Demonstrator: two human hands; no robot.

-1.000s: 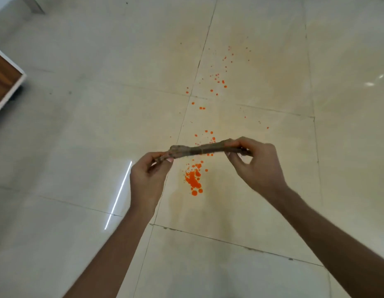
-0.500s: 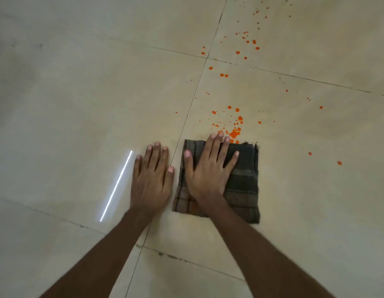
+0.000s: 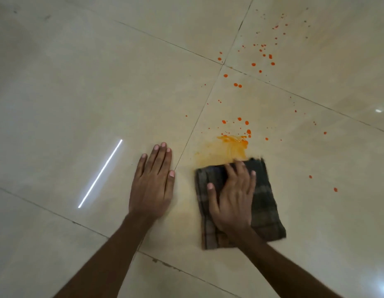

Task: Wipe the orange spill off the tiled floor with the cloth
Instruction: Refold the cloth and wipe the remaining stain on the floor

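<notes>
A dark checked cloth [image 3: 266, 203], folded into a square, lies flat on the beige tiled floor [image 3: 79, 93]. My right hand [image 3: 234, 198] presses down on its left half with spread fingers. Just beyond the cloth's far edge an orange smear [image 3: 224, 149] fades toward the cloth. Orange drops [image 3: 238, 84] are scattered farther out and to the right. My left hand [image 3: 153, 183] rests flat on the bare tile to the left of the cloth, fingers straight, apart from it.
Grout lines [image 3: 197, 123] cross the floor around the spill. A bright white strip of reflected light [image 3: 100, 173] lies on the tile left of my left hand. More isolated drops [image 3: 335, 189] sit to the right of the cloth.
The cloth went from stretched between both hands to flat on the floor. Since half a second ago it has slid back toward me, leaving a smear where the thick orange blot was.
</notes>
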